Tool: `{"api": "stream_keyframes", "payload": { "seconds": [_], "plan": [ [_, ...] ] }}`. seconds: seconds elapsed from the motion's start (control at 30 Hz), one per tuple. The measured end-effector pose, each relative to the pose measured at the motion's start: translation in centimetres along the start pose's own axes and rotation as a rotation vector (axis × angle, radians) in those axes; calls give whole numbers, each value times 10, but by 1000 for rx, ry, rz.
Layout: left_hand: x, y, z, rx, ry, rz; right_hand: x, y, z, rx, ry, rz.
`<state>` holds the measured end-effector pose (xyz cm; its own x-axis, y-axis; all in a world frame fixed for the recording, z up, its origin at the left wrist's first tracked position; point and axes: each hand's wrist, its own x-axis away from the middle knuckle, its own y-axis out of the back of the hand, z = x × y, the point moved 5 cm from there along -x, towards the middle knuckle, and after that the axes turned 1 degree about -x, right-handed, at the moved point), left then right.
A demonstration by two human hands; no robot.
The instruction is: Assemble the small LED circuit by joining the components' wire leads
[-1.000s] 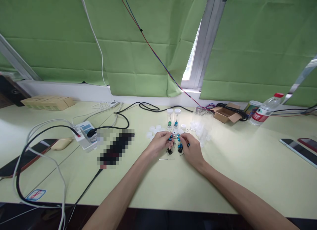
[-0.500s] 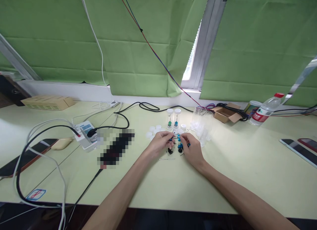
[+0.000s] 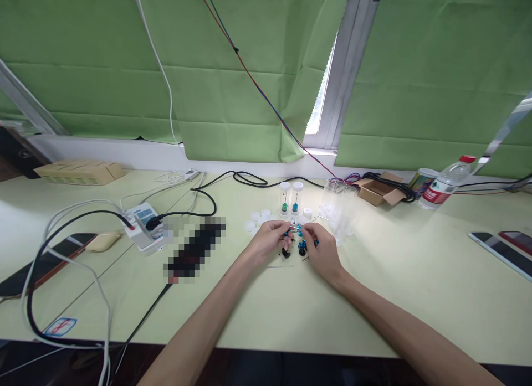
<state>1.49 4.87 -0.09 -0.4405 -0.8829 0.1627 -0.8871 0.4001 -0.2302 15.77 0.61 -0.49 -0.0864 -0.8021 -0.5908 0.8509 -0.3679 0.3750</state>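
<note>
Left hand and right hand are brought close together low over the worktop, fingertips nearly meeting; a thin pin with a small blue bit is pinched between them, both hands closed on it, though the exact grip is too small to be made out. Small blue and black parts are scattered on the worktop right under and between the hands, and a black part lies just below the left fingers. A thin metal rod is laid flat just in front of the left hand. White caps are grouped just behind the left hand. Two capped clear tubes are stood upright behind the hands, one with a green piece inside, one with a blue. Empty clear tubes are clustered to the right of those. Further right, an open cardboard box, a can and a water bottle are seen near the wall. A power strip with black and white cables is placed well to the left, a phone beyond it. Two more phones lie at the far right edge.
</note>
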Motion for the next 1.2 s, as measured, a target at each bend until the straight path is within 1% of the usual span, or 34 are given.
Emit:
{"api": "stream_keyframes", "payload": {
  "seconds": [0.53,0.77,1.03,1.2],
  "plan": [
    [1,0,0,19,18,-4,1,0,1,-3,27,-4],
    [3,-2,-4,21,34,-30,1,1,1,-2,30,-12],
    [4,-2,-4,22,36,-31,1,2,7,-12,41,-20],
    [2,-1,-3,35,20,-15,2,1,4,-21,42,-13]
  ]
}}
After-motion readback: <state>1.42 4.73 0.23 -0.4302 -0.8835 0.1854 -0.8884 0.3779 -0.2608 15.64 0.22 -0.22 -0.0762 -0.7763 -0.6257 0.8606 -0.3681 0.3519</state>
